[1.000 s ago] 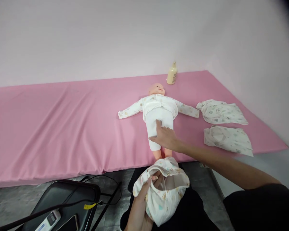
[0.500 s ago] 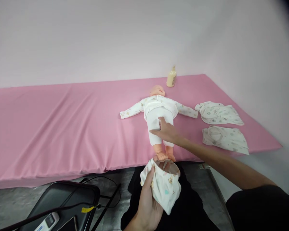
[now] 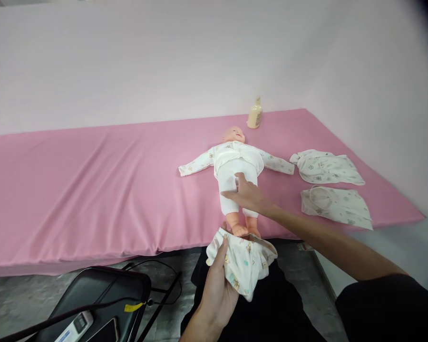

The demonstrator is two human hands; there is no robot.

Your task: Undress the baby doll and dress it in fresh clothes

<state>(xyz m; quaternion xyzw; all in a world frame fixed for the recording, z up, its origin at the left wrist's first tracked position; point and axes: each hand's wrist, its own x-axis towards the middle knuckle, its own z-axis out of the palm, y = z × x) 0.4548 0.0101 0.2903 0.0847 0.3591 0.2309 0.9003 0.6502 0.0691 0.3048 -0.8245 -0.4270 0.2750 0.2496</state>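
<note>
A baby doll [image 3: 235,161] in a white top and white leggings lies on its back on the pink mattress [image 3: 92,190], feet at the front edge. My right hand [image 3: 246,194] rests on the doll's legs with fingers spread. My left hand [image 3: 219,285] grips a pair of printed white baby pants [image 3: 248,263], holding the waistband open just below the doll's bare feet [image 3: 244,231].
Two folded printed garments [image 3: 324,167] [image 3: 337,204] lie to the right on the mattress. A cream bottle [image 3: 255,114] stands by the wall behind the doll's head. A black chair [image 3: 103,294] with a phone and a small device sits at lower left.
My left hand has raised the pants from my lap up to the doll's feet. My right hand has stayed on the doll's legs.
</note>
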